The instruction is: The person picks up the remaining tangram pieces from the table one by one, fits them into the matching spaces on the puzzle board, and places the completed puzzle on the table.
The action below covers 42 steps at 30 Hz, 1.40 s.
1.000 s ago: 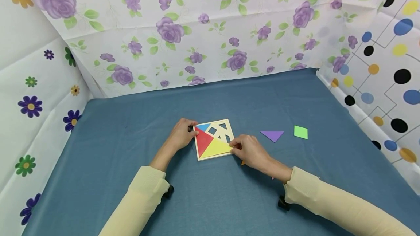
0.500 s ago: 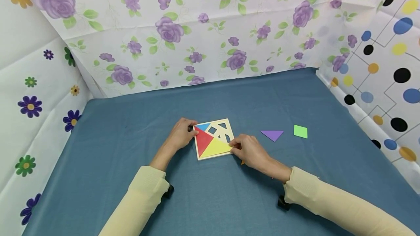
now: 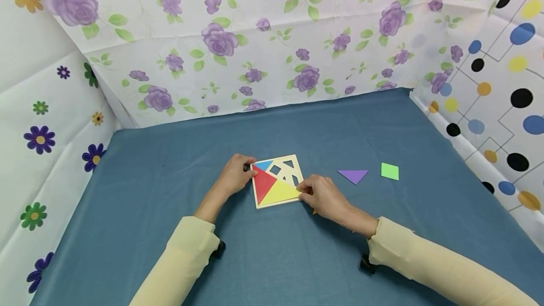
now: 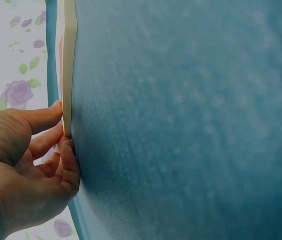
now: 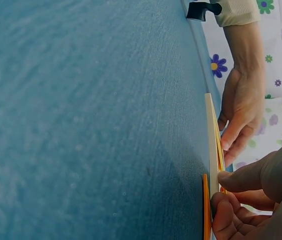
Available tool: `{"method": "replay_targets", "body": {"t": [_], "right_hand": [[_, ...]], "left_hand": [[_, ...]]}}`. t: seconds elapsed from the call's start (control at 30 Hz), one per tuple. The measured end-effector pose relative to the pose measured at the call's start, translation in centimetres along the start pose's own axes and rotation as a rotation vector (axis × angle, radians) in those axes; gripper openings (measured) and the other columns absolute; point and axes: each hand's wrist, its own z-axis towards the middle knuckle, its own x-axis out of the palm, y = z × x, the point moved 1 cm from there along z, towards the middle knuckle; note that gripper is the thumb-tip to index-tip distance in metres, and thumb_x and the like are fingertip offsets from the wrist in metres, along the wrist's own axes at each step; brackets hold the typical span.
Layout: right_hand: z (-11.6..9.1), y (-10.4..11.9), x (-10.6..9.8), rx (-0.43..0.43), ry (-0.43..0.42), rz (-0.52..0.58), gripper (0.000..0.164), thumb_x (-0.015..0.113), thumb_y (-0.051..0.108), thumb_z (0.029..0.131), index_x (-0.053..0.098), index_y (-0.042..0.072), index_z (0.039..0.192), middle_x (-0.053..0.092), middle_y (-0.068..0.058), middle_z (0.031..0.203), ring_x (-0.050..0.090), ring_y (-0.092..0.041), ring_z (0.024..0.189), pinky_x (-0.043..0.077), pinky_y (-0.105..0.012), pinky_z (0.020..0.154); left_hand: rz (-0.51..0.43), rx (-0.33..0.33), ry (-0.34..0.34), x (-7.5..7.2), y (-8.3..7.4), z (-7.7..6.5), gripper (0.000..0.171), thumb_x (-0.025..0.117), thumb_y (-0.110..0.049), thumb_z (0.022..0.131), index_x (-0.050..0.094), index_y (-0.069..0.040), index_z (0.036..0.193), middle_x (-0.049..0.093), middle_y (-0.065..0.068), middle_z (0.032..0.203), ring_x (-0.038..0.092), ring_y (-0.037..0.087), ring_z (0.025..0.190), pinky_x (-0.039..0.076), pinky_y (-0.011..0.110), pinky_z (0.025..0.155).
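Firstly, right hand [image 3: 323, 195]: pinching a yellow triangular piece [image 3: 279, 191] at its right corner. Left hand [image 3: 233, 174]: pinching the left edge of a square, cream-coloured tray [image 3: 287, 172] beneath that piece. In tray: red triangle [image 3: 263, 184], blue triangle [image 3: 264, 165]. Farther right, on blue cloth [image 3: 178, 159]: purple triangle [image 3: 353, 175], green four-sided piece [image 3: 389, 171].
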Motion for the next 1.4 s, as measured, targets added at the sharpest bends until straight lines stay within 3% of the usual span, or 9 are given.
{"method": "replay_targets", "body": {"t": [0.43,1.4], "right_hand": [[-0.14,0.22,-0.07,0.004,0.015,0.051,0.014,0.076,-0.005,0.09,0.078,-0.004,0.104,0.06,-0.005,0.082,0.053,-0.008,0.057,0.049,-0.024,0.047],[-0.07,0.38,0.05,0.016,0.018,0.042,0.013,0.074,-0.004,0.091,0.078,-0.003,0.104,0.061,-0.005,0.083,0.053,-0.007,0.054,0.049,-0.024,0.05]], "left_hand": [[-0.01,-0.001,-0.014,0.04,-0.27,-0.16,0.039,0.069,-0.013,0.101,0.064,-0.002,0.138,0.055,0.017,0.129,0.052,0.029,0.108,0.047,0.043,0.092],[-0.01,0.003,-0.008,-0.06,-0.11,-0.12,0.04,0.068,-0.013,0.102,0.063,-0.003,0.14,0.054,0.017,0.131,0.051,0.028,0.108,0.047,0.043,0.092]]}}
